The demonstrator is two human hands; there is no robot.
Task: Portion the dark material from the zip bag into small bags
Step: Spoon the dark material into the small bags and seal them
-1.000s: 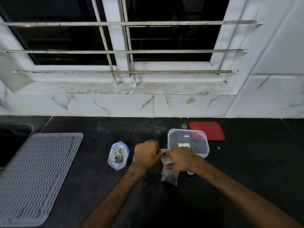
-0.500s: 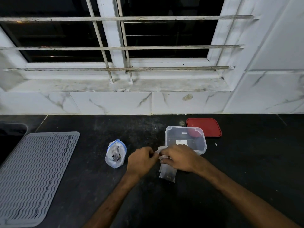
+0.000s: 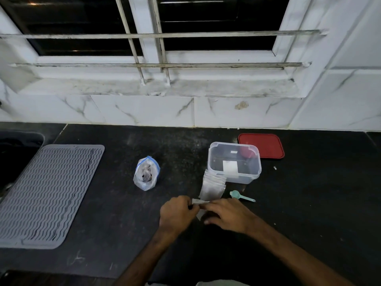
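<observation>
Head view: at a dark bench (image 3: pixel 309 193) under a barred window (image 3: pixel 156 36), a person's two hands meet over one small bag (image 3: pixel 198 202). The left hand (image 3: pixel 177 211), fingers curled, pinches the left end of the bag's pale top strip. The right hand (image 3: pixel 224 215) grips the rest between forefinger and thumb and covers most of the bag, so what it contains cannot be seen.

The zip bag (image 3: pixel 146 174) stands upright and open-mouthed to the far left of the hands, well apart from them, with the dark material showing inside. A stack of small bags (image 3: pixel 212 186) lies just beyond the hands, touching the near left corner of a clear tub (image 3: pixel 245 179). A teal scoop (image 3: pixel 241 196) lies just right of the stack, a red lid (image 3: pixel 266 145) sits behind the tub, and a grey ribbed mat (image 3: pixel 47 195) lies at far left.

The step looks to be work on the small bag's closure — whether opening or sealing cannot be told. Done well, it calls for keeping the mouth uppermost and any contents below the strip. One end should be anchored while the other pinch travels the full length of the strip — a skipped stretch would likely leak.
</observation>
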